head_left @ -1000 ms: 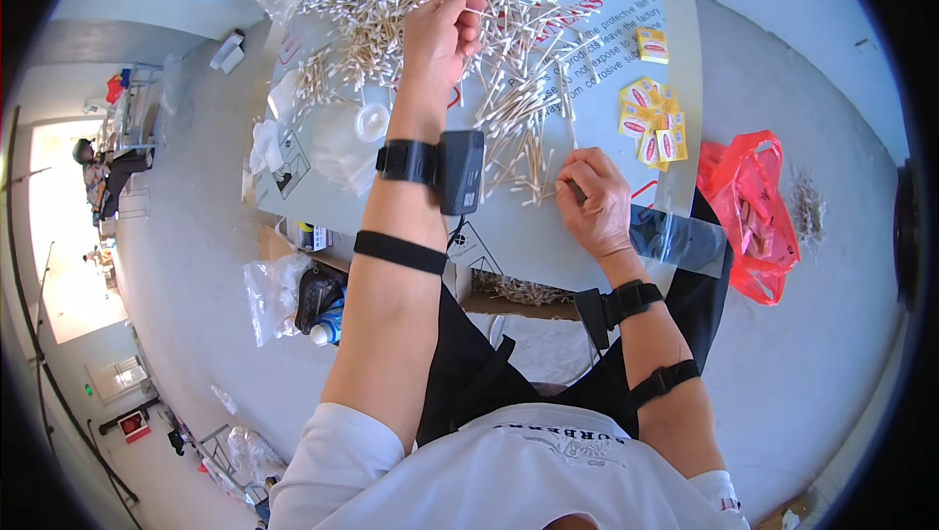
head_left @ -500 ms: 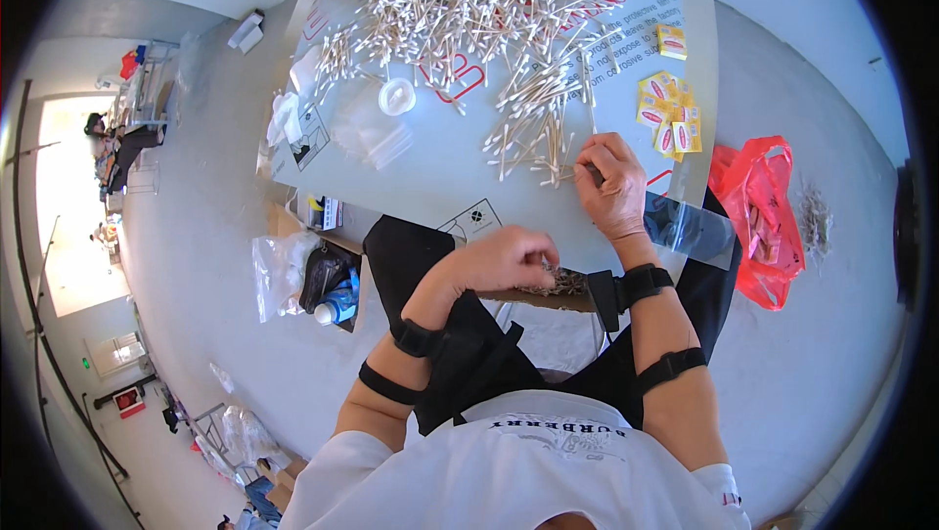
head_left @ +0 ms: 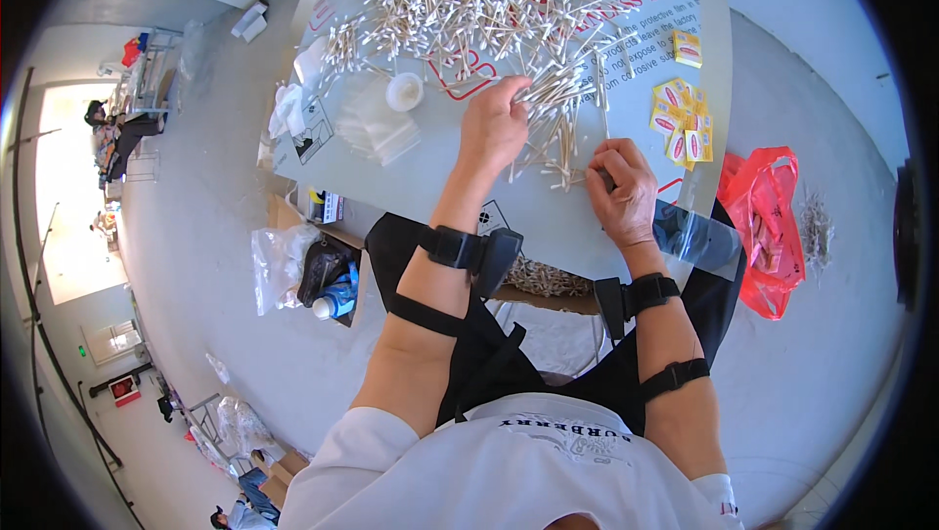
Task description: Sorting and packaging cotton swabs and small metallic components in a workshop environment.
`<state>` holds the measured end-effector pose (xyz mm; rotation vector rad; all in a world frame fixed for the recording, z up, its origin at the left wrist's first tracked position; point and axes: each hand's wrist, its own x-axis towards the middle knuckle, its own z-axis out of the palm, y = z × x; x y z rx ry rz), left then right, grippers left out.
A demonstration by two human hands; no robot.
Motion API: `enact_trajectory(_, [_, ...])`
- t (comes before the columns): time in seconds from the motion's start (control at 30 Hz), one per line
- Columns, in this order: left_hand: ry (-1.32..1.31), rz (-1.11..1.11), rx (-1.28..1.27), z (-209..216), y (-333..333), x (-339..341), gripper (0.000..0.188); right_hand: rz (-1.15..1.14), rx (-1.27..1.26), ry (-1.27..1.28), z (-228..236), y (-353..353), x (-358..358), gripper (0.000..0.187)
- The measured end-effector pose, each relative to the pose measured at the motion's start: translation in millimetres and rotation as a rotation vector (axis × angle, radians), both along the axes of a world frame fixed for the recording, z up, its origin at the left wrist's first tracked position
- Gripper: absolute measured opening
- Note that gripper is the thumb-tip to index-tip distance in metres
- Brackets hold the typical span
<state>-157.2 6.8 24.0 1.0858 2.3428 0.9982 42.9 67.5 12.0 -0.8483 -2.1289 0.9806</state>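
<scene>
Loose cotton swabs with white tips lie in a big heap at the far side of the table, and a smaller bunch spreads toward me. My left hand is at the left edge of that bunch, fingers closed; whether swabs are between them is hidden. To the right, my right hand rests on the table with curled fingers. A single cotton swab sticks up from its fingertips. Something dark shows inside its curl, too small to name.
Small yellow boxes lie at the table's right. Left are a round white lid and clear plastic bags. A cardboard box of swabs sits below the near edge. A red plastic bag hangs at right.
My left hand has moved from above the box at the near edge forward to the swab bunch. My right hand has stayed about where it was, its fingers still curled.
</scene>
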Motion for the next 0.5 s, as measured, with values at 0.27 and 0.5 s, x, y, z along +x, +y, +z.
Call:
enact_trajectory(0.27, [0.159, 0.29, -0.127, 0, 4, -47, 0.034, 0.013, -0.035, 0.001, 6, -4, -4, 0.008])
enact_trajectory(0.5, [0.07, -0.042, -0.132, -3, 20, -11, 0.033, 0.0, -0.012, -0.005, 2, -2, -1, 0.009])
